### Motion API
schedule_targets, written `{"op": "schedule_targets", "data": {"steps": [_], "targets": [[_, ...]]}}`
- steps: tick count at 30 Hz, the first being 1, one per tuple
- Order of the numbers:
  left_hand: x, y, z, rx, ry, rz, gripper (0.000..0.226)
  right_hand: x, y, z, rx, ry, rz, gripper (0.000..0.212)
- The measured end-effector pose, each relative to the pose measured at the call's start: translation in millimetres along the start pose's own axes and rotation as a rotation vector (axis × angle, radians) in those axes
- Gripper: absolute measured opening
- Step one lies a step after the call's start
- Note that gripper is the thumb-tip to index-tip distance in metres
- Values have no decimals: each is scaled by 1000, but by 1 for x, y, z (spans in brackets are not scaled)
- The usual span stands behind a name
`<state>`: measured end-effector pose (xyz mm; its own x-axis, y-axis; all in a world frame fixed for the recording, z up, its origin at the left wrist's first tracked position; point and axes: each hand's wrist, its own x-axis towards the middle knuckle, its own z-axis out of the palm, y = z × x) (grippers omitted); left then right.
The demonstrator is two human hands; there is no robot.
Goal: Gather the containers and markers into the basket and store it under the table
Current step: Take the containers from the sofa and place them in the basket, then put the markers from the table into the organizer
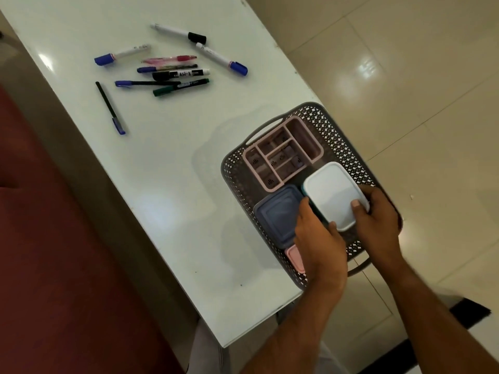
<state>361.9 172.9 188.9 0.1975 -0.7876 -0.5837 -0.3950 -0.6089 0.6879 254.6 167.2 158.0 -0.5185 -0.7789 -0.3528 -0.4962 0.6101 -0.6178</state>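
A grey perforated basket sits at the table's right edge. Inside it are a pink divided organiser, a blue-lidded container and a small pink container, partly hidden under my left hand. Both hands hold a teal container with a white lid over the basket's near right part. My left hand grips its near left side; my right hand grips its right side, thumb on the lid. Several markers and pens lie loose on the table at the far left.
The white table is long and narrow. A red-brown seat runs along its left side. Glossy tiled floor lies to the right, with a dark mat near my right forearm. The basket overhangs the table's right edge.
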Motion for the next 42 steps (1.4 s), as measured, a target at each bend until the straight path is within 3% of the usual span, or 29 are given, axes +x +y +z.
{"op": "schedule_targets", "data": {"steps": [22,30,34,38,42], "targets": [[16,-5,7,79,47,-7,80,12,9,0,-35,-92,-34,32],[17,-8,-8,106,-38,-38,61,4,-8,-2,-153,-63,-31,35],[24,-8,-39,102,-158,13,29,-8,-36,-9,-280,171,-81,41],[41,-9,-92,33,-257,94,8,-32,-93,3,-13,377,-150,28],[78,-12,-158,-46,-309,193,7,-53,-161,61,78,324,-228,21]]}}
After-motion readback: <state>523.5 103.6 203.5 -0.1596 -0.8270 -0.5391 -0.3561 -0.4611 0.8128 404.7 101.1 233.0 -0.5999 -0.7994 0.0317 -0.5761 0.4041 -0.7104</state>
